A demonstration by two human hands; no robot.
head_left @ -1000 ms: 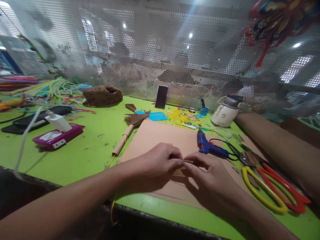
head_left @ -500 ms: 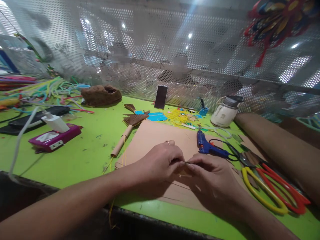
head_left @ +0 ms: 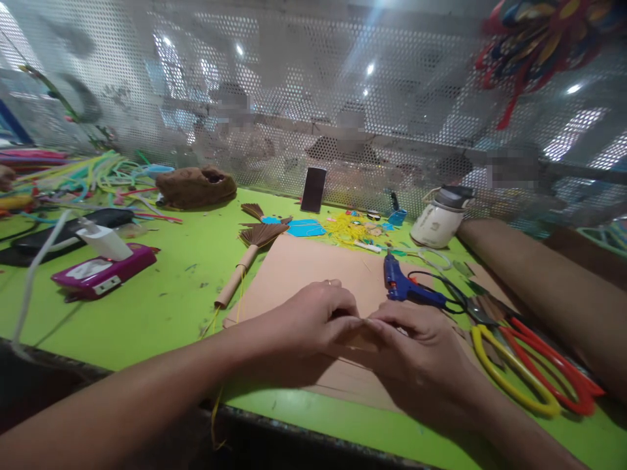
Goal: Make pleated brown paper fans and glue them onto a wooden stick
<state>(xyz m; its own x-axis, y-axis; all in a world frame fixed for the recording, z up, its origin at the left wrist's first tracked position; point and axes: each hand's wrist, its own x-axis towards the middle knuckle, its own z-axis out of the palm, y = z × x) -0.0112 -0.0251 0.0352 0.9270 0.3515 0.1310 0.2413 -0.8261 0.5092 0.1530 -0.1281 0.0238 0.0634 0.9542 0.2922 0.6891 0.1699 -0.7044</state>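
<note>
My left hand (head_left: 318,320) and my right hand (head_left: 421,356) meet fingertip to fingertip over a tan foam sheet (head_left: 313,267) on the green table (head_left: 161,307). Both hands pinch a small thin brown strip between thumbs and forefingers; it is mostly hidden by the fingers. A ring shows on my left hand. A blue glue gun (head_left: 406,287) lies just beyond my right hand.
Yellow and red scissors (head_left: 529,365) lie at the right, beside a brown roll (head_left: 548,287). A small brown broom (head_left: 245,258), a pink box (head_left: 102,271), a white kettle (head_left: 438,222), a phone (head_left: 313,189) and pipe cleaners (head_left: 88,176) lie around. A perforated metal screen stands behind.
My hands have closed together, so the thin strip seen between the fingertips earlier is now covered. The view has shifted slightly.
</note>
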